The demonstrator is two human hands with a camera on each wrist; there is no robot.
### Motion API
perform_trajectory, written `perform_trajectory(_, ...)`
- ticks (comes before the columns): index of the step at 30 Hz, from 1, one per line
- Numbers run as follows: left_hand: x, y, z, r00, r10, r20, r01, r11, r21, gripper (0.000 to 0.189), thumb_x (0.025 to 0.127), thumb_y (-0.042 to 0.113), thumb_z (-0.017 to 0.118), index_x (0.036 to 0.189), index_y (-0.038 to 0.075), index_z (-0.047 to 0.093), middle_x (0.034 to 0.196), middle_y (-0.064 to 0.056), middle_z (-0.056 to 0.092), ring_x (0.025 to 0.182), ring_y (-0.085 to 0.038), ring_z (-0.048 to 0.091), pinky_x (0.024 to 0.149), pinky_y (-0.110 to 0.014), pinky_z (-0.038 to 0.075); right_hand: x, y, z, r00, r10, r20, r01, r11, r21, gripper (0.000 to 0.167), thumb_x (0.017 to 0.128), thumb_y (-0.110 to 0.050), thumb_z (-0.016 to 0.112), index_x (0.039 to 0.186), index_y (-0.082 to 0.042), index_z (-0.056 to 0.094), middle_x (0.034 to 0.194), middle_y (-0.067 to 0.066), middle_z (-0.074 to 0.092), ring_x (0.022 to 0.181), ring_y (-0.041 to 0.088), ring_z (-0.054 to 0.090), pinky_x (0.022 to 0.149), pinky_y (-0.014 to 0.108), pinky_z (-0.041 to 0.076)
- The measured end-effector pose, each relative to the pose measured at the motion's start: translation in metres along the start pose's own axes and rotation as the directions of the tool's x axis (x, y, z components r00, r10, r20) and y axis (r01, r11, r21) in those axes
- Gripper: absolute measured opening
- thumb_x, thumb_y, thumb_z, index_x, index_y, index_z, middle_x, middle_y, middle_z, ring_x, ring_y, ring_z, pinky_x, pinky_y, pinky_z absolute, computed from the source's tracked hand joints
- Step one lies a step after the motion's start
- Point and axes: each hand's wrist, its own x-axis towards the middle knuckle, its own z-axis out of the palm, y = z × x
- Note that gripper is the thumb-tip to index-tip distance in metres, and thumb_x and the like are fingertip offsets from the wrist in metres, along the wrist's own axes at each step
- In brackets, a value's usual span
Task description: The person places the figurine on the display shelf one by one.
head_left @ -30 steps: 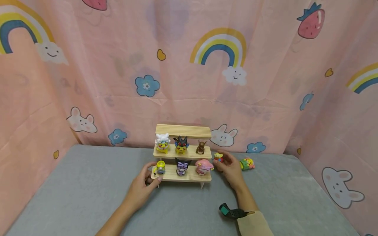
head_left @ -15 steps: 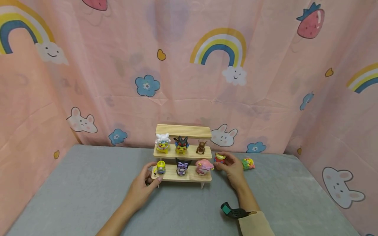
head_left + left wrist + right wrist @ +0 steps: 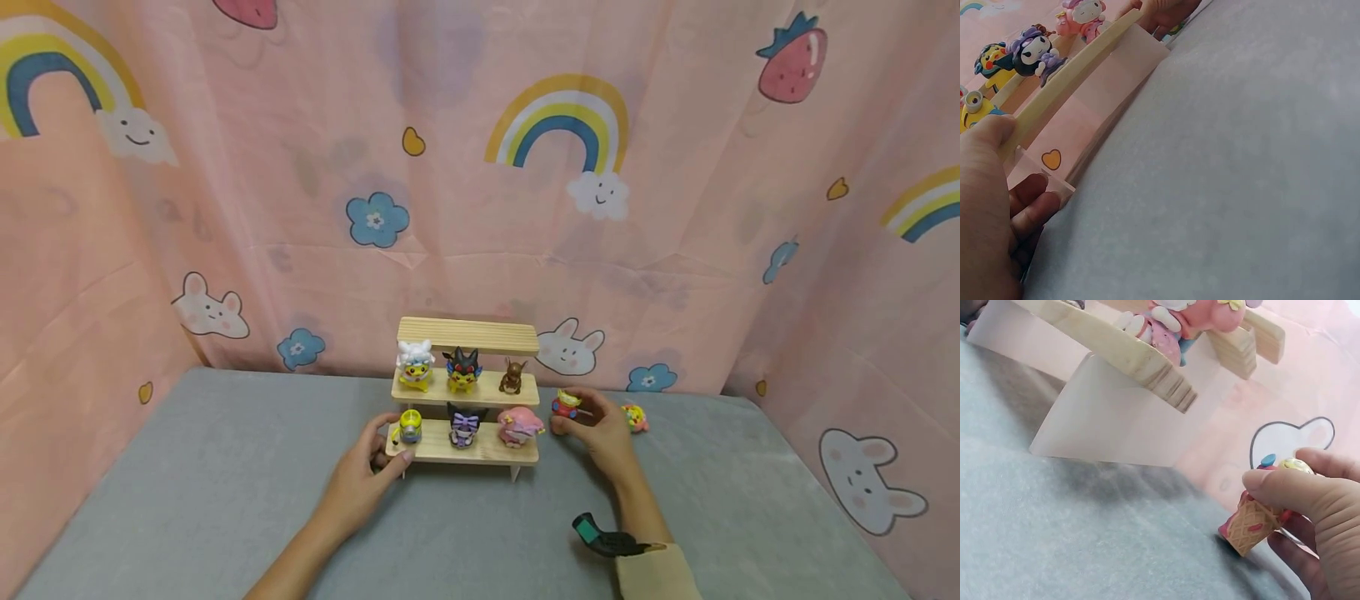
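Observation:
My left hand [image 3: 358,479] grips the left end of the lowest board of a three-tier wooden display stand [image 3: 457,452], with the thumb on top near a yellow minion figurine [image 3: 410,425]. Just right of the stand, my right hand [image 3: 606,433] pinches a small red-and-yellow figurine [image 3: 566,405]. Its waffle-cone base [image 3: 1250,526] shows in the right wrist view, close to the table. Also on the lowest board are a black-and-purple figurine [image 3: 464,427] and a pink figurine [image 3: 519,425]. Behind my right hand lies another colourful figurine [image 3: 635,417], partly hidden.
On the middle board stand a white-hooded yellow figurine [image 3: 415,364], a black-hooded one [image 3: 463,370] and a brown one [image 3: 513,377]. Clear side panels [image 3: 1110,412] support the boards. A pink patterned curtain [image 3: 450,275] hangs behind the grey table [image 3: 247,467].
My right hand has moved slightly to the right with the cone figurine, covering more of the figurine that lies behind it. The left hand stays on the stand.

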Motion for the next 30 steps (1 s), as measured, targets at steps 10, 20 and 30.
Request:
perform_trajectory(10, 0.0, 0.0, -0.002, 1.0, -0.012, 0.011, 0.012, 1.0, -0.006, 0.057, 0.094, 0.029, 0.073, 0.144, 0.022, 0.047, 0.077, 0.001, 0.06, 0.065, -0.007, 0.053, 0.06, -0.023, 0.04, 0.0, -0.011, -0.001, 0.997, -0.036, -0.061, 0.038, 0.999, 0.029, 0.044, 0.082, 0.002, 0.081, 0.122, 0.002, 0.065, 0.116, 0.014, 0.065, 0.1, -0.001, 0.061, 0.082, 0.013, 0.054)
perform_trajectory(20, 0.002, -0.005, 0.0, 1.0, -0.01, 0.009, 0.01, 1.0, 0.022, 0.057, 0.094, 0.031, 0.073, 0.144, 0.025, 0.048, 0.078, 0.004, 0.061, 0.065, -0.007, 0.055, 0.06, -0.024, 0.04, -0.001, -0.066, -0.011, 0.967, -0.185, -0.177, 0.203, 0.976, 0.085, 0.042, 0.084, 0.007, 0.077, 0.124, 0.003, 0.064, 0.108, -0.01, 0.065, 0.098, 0.004, 0.067, 0.081, 0.015, 0.056)
perform_trajectory(30, 0.004, -0.008, 0.003, 1.0, 0.003, 0.006, -0.003, 1.0, -0.007, 0.057, 0.093, 0.031, 0.074, 0.143, 0.023, 0.048, 0.078, 0.004, 0.062, 0.064, -0.007, 0.056, 0.059, -0.024, 0.041, 0.015, -0.138, 0.001, 0.939, -0.341, -0.035, 0.343, 0.935, 0.088, 0.04, 0.085, 0.001, 0.078, 0.123, -0.001, 0.065, 0.116, -0.003, 0.065, 0.107, 0.009, 0.065, 0.088, 0.018, 0.055)
